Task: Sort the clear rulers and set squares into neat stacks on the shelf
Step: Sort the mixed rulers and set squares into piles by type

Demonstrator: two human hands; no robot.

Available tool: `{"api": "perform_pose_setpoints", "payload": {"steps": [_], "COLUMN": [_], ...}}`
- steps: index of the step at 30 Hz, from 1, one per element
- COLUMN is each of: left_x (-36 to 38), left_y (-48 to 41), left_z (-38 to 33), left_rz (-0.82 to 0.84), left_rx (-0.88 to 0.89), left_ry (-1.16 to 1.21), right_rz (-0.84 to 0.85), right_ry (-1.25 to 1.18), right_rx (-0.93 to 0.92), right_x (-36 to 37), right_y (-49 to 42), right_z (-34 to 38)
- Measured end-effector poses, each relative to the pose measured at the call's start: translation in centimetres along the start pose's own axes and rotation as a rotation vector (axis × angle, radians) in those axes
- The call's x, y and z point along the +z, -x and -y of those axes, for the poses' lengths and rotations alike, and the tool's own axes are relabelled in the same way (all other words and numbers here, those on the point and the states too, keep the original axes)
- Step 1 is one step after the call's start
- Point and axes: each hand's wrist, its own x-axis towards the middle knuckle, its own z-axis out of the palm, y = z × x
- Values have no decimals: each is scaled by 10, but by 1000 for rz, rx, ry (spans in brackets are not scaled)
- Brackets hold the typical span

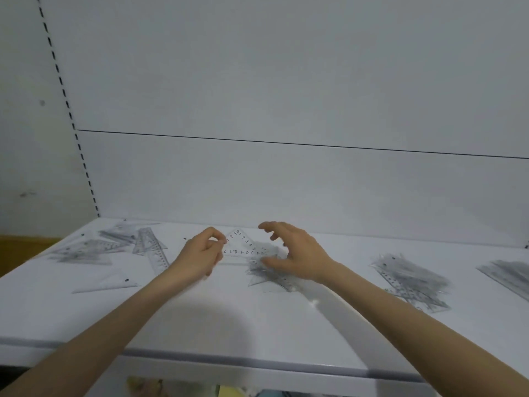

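From my seat I see my left hand [200,253] holding a clear set square [239,245] by its left corner. The thumb and curled forefinger pinch that corner, and the piece stands tilted up off the shelf [257,325], its apex toward the back and its printed numbers readable along two edges. My right hand [294,253] hangs just right of it with fingers spread and loosely bent, gripping nothing. The set square's right corner lies under those fingers. Below the palm sits a messy pile of set squares [266,275], and I cannot tell whether my thumb touches it. Further right, well apart from both hands, lies a thick stack of rulers [412,279], fanned and blurred, and a second stack [506,270] runs off the right edge of the view. To my left a loose heap [86,250] of clear pieces is spread near the back corner, with more overlapping set squares [148,243] beside it. A single set square [111,282] lies flat nearer the front. The shelf is white with a rounded front lip. Behind it rises a pale back panel [286,181] crossed by one thin dark seam, and a slotted upright [65,104] runs up the left side. A brown strip [23,247] shows at far left, and blurred coloured items [229,392] show beneath the shelf lip.
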Motion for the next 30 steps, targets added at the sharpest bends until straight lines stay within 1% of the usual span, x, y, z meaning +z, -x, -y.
{"api": "perform_pose_setpoints", "payload": {"steps": [1,2,4,6,8,10,12,14,17,20,23,25,27,30], "left_x": [4,9,17,21,21,17,13,6,-6,-22,-37,-43,-44,-42], "left_y": [0,0,0,0,0,-2,-2,-2,1,6,7,8,10,14], "left_z": [-5,-10,-19,-26,-31,-31,-26,-18,-7,5,14,21,26,29], "left_rz": [19,39,83,127,155,156,143,125,100,73,44,14,-5,-4], "left_rx": [-2,-5,0,28,72,122,163,178,158,139,128,134,125,119], "left_ry": [10,26,50,39,-4,-75,-186,-267,-308,-329,-349,-365,-384,-406], "right_rz": [9,-31,-160,-254,-265,-244,-211,-124,75,249,379,413,406,310], "right_ry": [75,160,281,278,262,296,355,402,442,474,585,636,659,646], "right_rx": [-63,-144,-286,-351,-368,-321,-214,-54,142,201,226,230,230,230], "right_x": [0,2,3,-3,-15,-25,-31,-30,-21,-8,-2,-3,-7,-18], "right_y": [3,7,13,19,23,29,34,37,36,28,18,14,14,15], "right_z": [4,5,5,2,-4,-13,-23,-30,-31,-25,-23,-23,-23,-20]}}
